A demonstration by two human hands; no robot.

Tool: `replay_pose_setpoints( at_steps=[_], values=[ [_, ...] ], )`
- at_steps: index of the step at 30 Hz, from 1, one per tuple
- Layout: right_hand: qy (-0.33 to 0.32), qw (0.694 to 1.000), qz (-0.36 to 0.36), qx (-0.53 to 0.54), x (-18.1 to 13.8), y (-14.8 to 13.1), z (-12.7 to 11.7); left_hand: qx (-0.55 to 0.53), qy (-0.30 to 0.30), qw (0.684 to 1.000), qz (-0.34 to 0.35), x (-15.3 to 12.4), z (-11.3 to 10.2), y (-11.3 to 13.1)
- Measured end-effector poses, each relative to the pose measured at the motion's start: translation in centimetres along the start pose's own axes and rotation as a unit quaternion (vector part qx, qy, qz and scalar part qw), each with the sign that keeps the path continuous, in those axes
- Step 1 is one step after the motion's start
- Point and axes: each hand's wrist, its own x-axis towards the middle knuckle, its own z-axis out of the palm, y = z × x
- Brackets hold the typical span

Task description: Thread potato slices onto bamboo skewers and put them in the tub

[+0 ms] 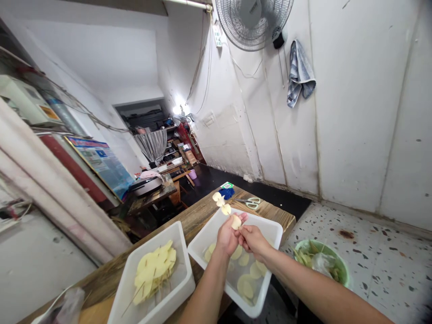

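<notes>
My left hand (228, 235) is closed on a pale potato slice (236, 222) threaded on a thin bamboo skewer. Further slices (221, 201) sit along the skewer, which points up and away to the left. Just to the right, my right hand (252, 239) pinches the skewer's near end. Both hands hover over a white plastic tub (272, 231) holding loose potato slices (245, 284) in water. A second white tub (175, 288) to the left holds a pile of skewered slices (154, 271).
Both tubs stand on a wooden table (195, 217) with scissors (251, 203) and a blue-green packet (227, 191) at its far end. A green basin (340, 266) with scraps sits on the speckled floor at right. A wall fan and a hanging towel (299, 74) are above.
</notes>
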Motion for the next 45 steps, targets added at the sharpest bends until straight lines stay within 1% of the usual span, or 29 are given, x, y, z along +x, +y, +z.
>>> replay_pose_setpoints(
  at_steps=[2,4,7,9,13,17,19,23,29,33,34,36,38,40,42,45],
  values=[
    [0.007,1.000,-0.021,-0.020,-0.1,-0.1,-0.1,-0.015,0.018,1.000,0.011,0.2,-0.2,0.3],
    [0.011,0.999,-0.027,-0.044,-0.2,-0.1,-0.1,-0.035,0.044,0.998,0.038,0.5,-0.6,0.6],
    [-0.001,0.997,-0.008,-0.076,-0.5,-0.2,-0.2,-0.066,0.088,0.990,0.091,1.1,-1.6,0.8],
    [-0.013,0.995,0.006,-0.098,-0.7,-0.3,-0.2,-0.078,0.101,0.986,0.109,1.4,-2.1,0.9],
    [-0.036,0.990,0.026,-0.135,-0.8,-0.4,-0.1,-0.094,0.102,0.984,0.110,1.8,-2.7,0.9],
    [-0.014,0.990,0.024,-0.138,-0.7,-0.3,-0.1,-0.070,0.115,0.982,0.130,2.1,-2.8,0.7],
    [-0.002,0.990,0.018,-0.138,-0.7,-0.1,-0.2,-0.057,0.103,0.984,0.130,2.1,-2.6,0.6],
    [0.000,0.990,-0.001,-0.140,-0.7,0.4,-0.3,-0.036,0.089,0.988,0.124,1.6,-2.0,0.5],
    [0.012,0.992,-0.027,-0.124,-0.6,0.7,-0.3,-0.011,0.065,0.995,0.076,1.0,-0.8,0.1],
    [0.011,0.992,-0.049,-0.118,-0.5,0.7,-0.4,-0.028,0.047,0.995,0.078,1.1,-1.1,0.5],
    [0.010,0.992,-0.052,-0.119,-0.6,0.6,-0.4,-0.038,0.051,0.994,0.087,1.2,-1.3,0.7],
    [0.003,0.991,-0.048,-0.127,-0.7,0.6,-0.4,-0.057,0.078,0.989,0.114,1.3,-1.9,1.2],
    [-0.019,0.989,-0.040,-0.144,-0.8,0.5,-0.3,-0.064,0.113,0.981,0.143,1.4,-2.6,1.7],
    [-0.042,0.985,-0.036,-0.161,-0.9,0.5,-0.3,-0.060,0.131,0.977,0.160,1.5,-3.0,1.9],
    [-0.054,0.983,-0.038,-0.173,-1.0,0.5,-0.2,-0.063,0.140,0.974,0.166,1.4,-3.3,2.1],
    [-0.052,0.980,-0.039,-0.186,-1.0,0.5,-0.2,-0.106,0.156,0.970,0.156,1.3,-3.6,2.3]
  ],
)
